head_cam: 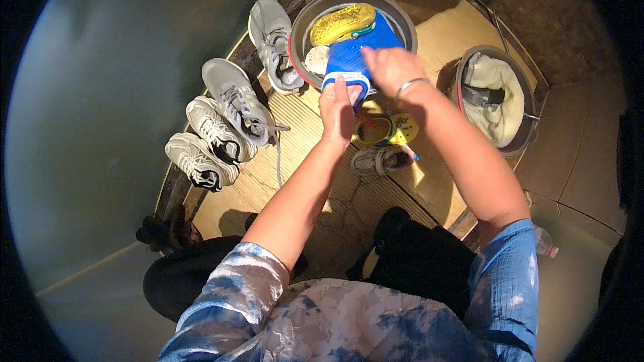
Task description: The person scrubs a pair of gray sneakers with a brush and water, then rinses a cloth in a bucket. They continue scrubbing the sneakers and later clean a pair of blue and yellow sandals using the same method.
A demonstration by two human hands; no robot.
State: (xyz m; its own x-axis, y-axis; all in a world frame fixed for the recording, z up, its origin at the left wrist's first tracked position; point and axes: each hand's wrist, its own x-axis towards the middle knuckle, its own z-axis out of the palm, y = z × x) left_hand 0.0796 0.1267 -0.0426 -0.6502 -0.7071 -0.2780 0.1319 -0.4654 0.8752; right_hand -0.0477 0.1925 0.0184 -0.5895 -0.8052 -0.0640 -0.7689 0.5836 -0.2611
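My left hand grips a blue slipper by the end with a white-edged band that bears writing. The slipper's blue sole faces up, reaching over a round grey basin. Blurred by motion, my right hand is over the slipper's right side; whether its fingers hold anything is hidden. Inside the basin, a yellow clog with a green strap lies with its patterned sole up. A whitish round thing sits at the basin's left, its kind unclear.
Grey sneakers and cream sneakers line the left edge. Below the basin are another yellow clog and a small shoe. A bucket holding pale cloth stands right. A plastic bottle lies by my right sleeve.
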